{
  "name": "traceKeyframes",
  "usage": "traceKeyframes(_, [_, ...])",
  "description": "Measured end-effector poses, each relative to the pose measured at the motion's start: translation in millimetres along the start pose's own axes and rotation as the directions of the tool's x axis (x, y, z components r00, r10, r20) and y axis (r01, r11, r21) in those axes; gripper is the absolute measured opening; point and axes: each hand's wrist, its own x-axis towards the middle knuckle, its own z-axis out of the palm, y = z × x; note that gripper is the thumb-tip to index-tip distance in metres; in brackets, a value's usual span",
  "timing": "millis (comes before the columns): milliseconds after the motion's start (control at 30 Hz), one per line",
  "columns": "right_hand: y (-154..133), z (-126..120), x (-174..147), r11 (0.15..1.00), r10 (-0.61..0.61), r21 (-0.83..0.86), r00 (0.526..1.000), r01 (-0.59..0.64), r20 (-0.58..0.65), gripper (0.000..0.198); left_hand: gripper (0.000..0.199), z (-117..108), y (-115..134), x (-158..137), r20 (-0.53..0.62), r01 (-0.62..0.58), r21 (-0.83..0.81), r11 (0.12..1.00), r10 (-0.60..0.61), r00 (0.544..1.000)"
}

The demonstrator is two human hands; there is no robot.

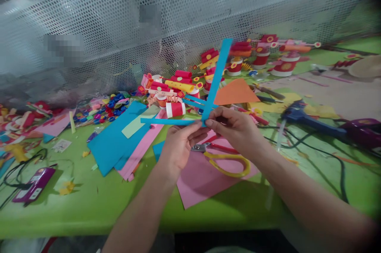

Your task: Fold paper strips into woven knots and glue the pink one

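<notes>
Two blue paper strips (219,74) meet at a corner between my hands, one rising upward and the other reaching out to the left. My left hand (181,142) pinches the joined end from the left. From the right, my right hand (235,128) pinches the same corner with thumb and forefinger. Below them, scissors with yellow and red handles (232,165) lie on a pink paper sheet (196,189). Blue sheets (110,148), a pale green piece (138,124) and pink strips (139,152) lie left of my hands.
Several paper-and-cup models (175,110) stand along the perforated metal screen (184,15). A blue glue gun (312,122) with a cable lies at right, near an orange sheet (236,92). A purple power strip (35,183) sits at left on the green table (89,209).
</notes>
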Motion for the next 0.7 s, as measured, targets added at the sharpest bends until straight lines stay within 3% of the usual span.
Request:
traceKeyframes(133, [5.8, -1.4, 2.1, 0.999, -0.048, -0.017, 0.999, 0.048, 0.01, 0.014, 0.022, -3.7, -0.3, 3.2, 0.019, 0.045, -0.054, 0.998, -0.044, 0.999])
traceKeyframes(233, [5.3, -3.7, 2.8, 0.974, -0.173, -0.145, 0.985, 0.175, 0.025, 0.007, 0.02, -4.7, -1.8, 4.7, 0.01, 0.056, -0.056, 0.997, -0.055, 0.998])
traceKeyframes(333, [2.8, -6.9, 2.6, 0.913, -0.288, -0.28, 0.955, 0.298, 0.076, 0.012, 0.017, -4.4, -2.1, 6.0, -0.024, 0.089, -0.047, 0.995, -0.09, 0.996])
traceKeyframes(533, [6.6, -10.1, 1.5, 0.747, -0.434, -0.487, 0.887, 0.453, 0.159, 0.022, 0.007, -2.4, 0.0, 8.7, -0.07, 0.137, -0.096, 0.986, -0.144, 0.987])
traceKeyframes(700, [7.9, -10.3, -1.8, 0.515, -0.501, -0.698, 0.836, 0.497, 0.225, 0.029, 0.007, -1.2, -0.1, 9.1, -0.067, 0.111, -0.123, 0.986, -0.12, 0.99])
